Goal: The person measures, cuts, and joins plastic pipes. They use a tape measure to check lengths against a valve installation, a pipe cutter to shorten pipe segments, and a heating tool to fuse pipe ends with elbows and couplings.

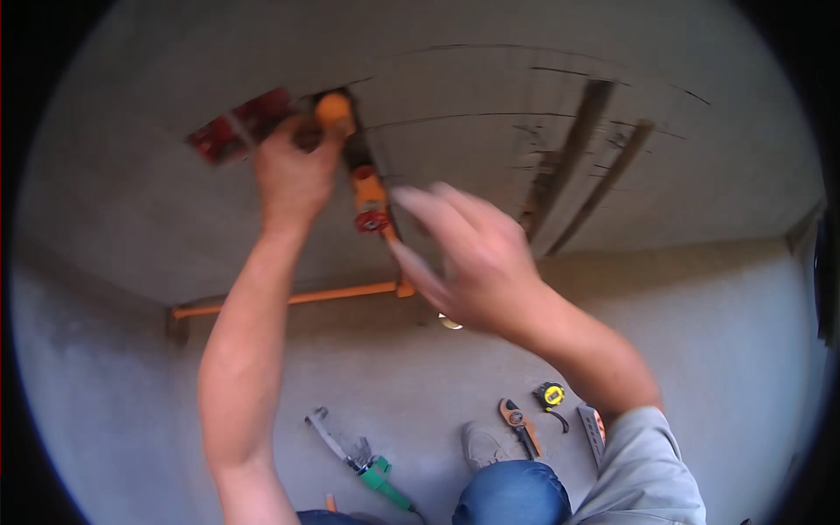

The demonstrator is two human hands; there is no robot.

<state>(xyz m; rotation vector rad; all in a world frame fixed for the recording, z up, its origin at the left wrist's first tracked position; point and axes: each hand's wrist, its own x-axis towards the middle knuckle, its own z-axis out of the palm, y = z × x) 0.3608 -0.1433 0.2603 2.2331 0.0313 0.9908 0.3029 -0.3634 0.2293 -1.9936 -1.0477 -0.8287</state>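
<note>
An orange pipe assembly runs down a groove in the concrete wall, with a round orange pipe fitting [333,110] at its upper end. My left hand [296,175] is closed at that fitting, thumb and fingers curled round its side; the fingertips are partly hidden. Lower on the run sits an orange valve body [368,188] with a red round valve handle [371,220]. My right hand [477,258] is just right of the handle, blurred by motion, its fingers and thumb apart and nothing visible in them.
A red two-part box [241,127] is set on the wall. An orange horizontal pipe [341,294] follows the wall's foot. On the floor lie a green-handled power tool [376,472], an orange pipe cutter [519,424], a yellow tape measure [550,395] and a flat grey tool [592,433]. Two grooves [573,149] mark the wall.
</note>
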